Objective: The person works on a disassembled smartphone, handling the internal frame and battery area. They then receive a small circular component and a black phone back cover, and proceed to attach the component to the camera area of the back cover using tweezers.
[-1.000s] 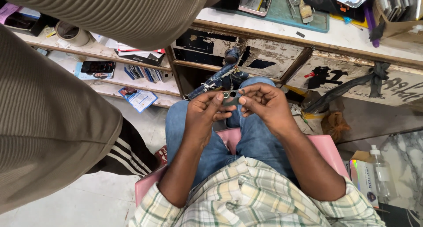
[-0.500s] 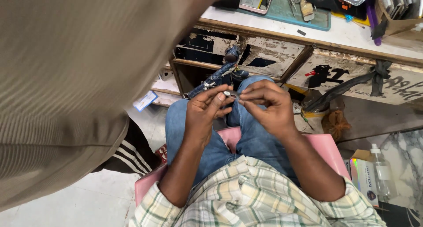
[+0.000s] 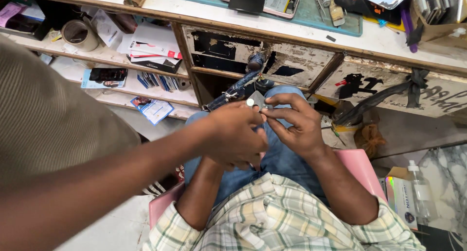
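Right hand (image 3: 296,127) pinches a small grey part (image 3: 257,101) above the lap, w/ a co-worker's hand (image 3: 233,136) reaching onto it. Left hand is hidden beneath that hand; can't tell its grip. Risk: crowded fingers jostle the part, which prob. drops btwn the knees.

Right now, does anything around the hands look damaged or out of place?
Yes. Another person's hand, its arm entering from the left, covers the left hand, right beside the small grey part pinched in the right hand. The drawer fronts behind have badly chipped paint.
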